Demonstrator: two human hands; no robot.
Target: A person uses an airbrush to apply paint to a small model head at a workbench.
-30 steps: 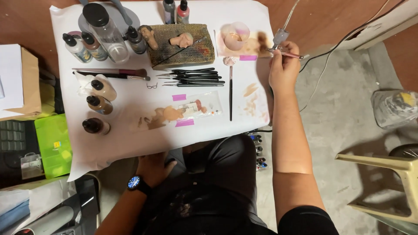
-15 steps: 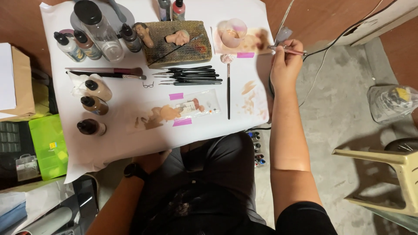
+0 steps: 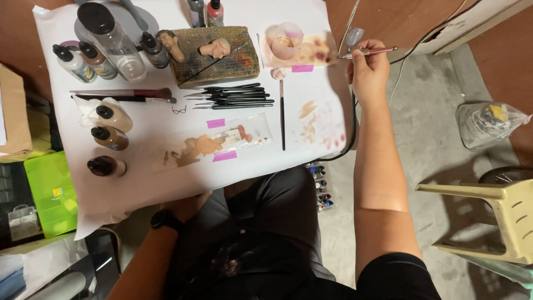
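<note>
White paper (image 3: 139, 183) covers the table, smeared with flesh-toned and reddish paint patches toward 3 o'clock. The right hand (image 3: 369, 69) is closed around a slim pink airbrush (image 3: 369, 52), held level at about 2 o'clock from the sheet's middle, its clear cup (image 3: 353, 37) standing up at the front end and a black hose (image 3: 351, 130) dropping from it along the paper's right edge. The left hand (image 3: 186, 205) sits at 6 o'clock, tucked under the near edge of the paper above a black wristwatch (image 3: 165, 220); how its fingers are set I cannot tell. At 12 o'clock, 2 small sculpted heads (image 3: 216, 49) rest on a brown block (image 3: 214, 55), and a row of black brushes (image 3: 233, 95) lies just below it. 1 long brush (image 3: 282, 114) lies upright at 1 o'clock. 3 brown dropper bottles (image 3: 108, 139) line up at 9 o'clock.
</note>
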